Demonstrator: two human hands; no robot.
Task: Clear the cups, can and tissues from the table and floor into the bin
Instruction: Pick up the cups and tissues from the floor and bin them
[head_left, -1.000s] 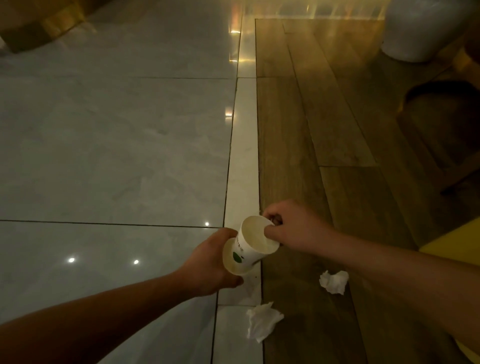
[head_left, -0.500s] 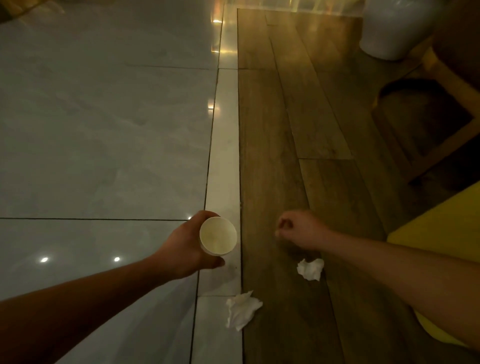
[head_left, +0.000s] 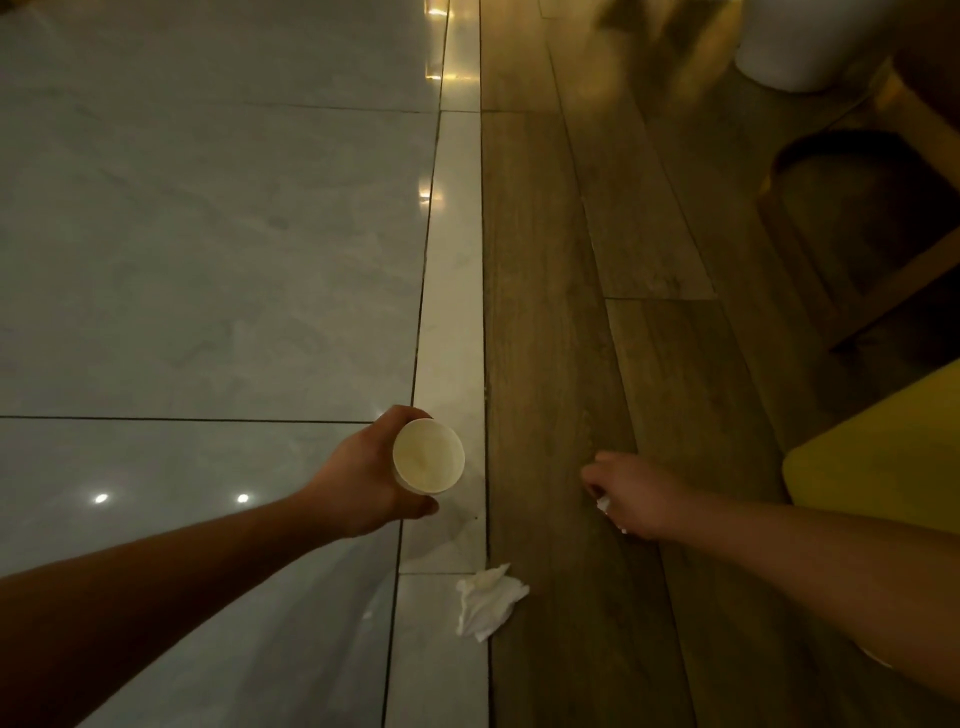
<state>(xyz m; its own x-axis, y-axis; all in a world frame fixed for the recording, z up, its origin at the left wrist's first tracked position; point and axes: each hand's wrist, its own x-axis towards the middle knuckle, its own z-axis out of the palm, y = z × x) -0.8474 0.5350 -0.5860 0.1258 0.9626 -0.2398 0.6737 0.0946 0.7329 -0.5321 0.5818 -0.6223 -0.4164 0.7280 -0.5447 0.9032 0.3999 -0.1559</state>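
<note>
My left hand (head_left: 363, 478) grips a white paper cup (head_left: 428, 456) upright over the pale floor strip, and I look straight down into its mouth. My right hand (head_left: 636, 493) is down on the wooden floor to the right, with its fingers curled over a small crumpled tissue (head_left: 603, 504) of which only white bits show under the fingers. A second, larger crumpled tissue (head_left: 488, 603) lies on the floor nearer to me, across the seam between the pale strip and the wood.
Grey glossy tiles (head_left: 208, 234) fill the left, wooden planks (head_left: 571, 260) the right. A white round container (head_left: 800, 47) stands at the top right. Wooden furniture legs (head_left: 893, 291) and a yellow seat (head_left: 893, 462) lie on the right side.
My right hand has let go of the cup's rim and dropped down to the right onto the small tissue. My left hand has turned the cup upright and kept hold of it.
</note>
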